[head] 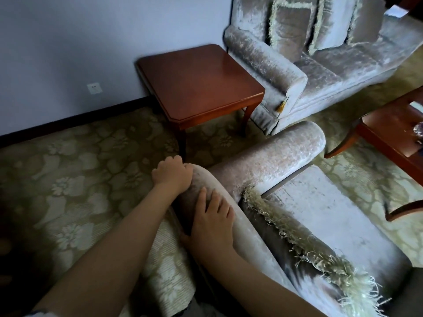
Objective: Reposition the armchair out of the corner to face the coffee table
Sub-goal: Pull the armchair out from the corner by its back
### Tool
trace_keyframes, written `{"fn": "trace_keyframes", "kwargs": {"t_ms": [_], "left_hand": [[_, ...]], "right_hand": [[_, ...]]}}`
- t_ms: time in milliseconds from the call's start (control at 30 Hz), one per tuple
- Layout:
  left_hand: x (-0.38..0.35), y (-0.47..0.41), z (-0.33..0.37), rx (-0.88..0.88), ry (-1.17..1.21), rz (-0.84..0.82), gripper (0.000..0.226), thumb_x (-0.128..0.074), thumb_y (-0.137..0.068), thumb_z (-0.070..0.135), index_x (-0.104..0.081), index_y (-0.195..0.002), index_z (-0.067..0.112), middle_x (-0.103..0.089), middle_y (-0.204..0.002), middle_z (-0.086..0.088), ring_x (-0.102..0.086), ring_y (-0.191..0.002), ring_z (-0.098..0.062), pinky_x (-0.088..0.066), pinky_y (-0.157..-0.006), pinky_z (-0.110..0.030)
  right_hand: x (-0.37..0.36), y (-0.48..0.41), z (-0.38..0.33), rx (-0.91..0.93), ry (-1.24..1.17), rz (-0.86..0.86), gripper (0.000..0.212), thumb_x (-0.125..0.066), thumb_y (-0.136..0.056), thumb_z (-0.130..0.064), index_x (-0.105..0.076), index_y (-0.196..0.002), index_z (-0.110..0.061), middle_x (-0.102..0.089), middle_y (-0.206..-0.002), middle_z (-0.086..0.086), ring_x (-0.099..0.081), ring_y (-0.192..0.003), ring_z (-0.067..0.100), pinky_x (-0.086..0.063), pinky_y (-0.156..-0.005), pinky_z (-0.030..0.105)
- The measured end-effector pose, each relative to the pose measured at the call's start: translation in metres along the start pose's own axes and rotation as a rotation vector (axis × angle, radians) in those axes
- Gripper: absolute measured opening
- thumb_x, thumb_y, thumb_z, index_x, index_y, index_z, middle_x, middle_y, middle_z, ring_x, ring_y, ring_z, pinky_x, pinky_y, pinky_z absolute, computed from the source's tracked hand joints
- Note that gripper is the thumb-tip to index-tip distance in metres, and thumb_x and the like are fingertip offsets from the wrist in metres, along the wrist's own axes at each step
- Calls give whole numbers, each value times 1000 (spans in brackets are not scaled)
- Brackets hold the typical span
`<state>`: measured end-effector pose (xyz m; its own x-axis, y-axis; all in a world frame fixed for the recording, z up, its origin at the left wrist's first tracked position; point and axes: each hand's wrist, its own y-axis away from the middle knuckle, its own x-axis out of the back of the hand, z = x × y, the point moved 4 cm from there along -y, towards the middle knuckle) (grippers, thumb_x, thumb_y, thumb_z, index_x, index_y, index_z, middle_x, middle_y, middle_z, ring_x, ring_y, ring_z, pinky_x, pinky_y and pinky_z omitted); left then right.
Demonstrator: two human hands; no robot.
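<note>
On armchair back (248,242), left hand (172,174) gripping, right hand (211,219) clasping

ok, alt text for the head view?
Two hands hold the rolled back of a velvet armchair: left hand at its corner, right hand beside it. Ahead stand a wooden side table and sofa; the coffee table is at right.

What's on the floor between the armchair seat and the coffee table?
Only bare patterned carpet, as the head view shows; nothing stands between the armchair and the coffee table.
</note>
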<state>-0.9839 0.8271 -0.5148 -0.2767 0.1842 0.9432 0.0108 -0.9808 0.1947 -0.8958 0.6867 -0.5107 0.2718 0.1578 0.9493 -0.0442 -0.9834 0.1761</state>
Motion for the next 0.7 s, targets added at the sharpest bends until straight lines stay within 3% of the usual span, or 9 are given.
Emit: {"fn": "trace_keyframes", "kwargs": {"t_ms": [367, 700], "left_hand": [[14, -10, 36, 6, -7, 26, 45, -31, -94, 40, -51, -120, 10, -51, -123, -15, -47, -112, -33, -37, -89, -45], [-6, -6, -3, -11, 34, 52, 41, -34, -93, 41, -55, -108, 9, -56, -115, -15, -49, -107, -33, -38, -86, -44]], "right_hand": [[29, -11, 22, 6, 15, 53, 113, -64, -70, -61, 2, -147, -12, -15, -150, 23, -23, -132, 42, -23, -108, 53], [-3, -4, -1, -8, 16, -17, 110, -61, -73, -59, 5, -147, -10, -13, -151, 25, -18, -135, 44, -19, -108, 56]]}}
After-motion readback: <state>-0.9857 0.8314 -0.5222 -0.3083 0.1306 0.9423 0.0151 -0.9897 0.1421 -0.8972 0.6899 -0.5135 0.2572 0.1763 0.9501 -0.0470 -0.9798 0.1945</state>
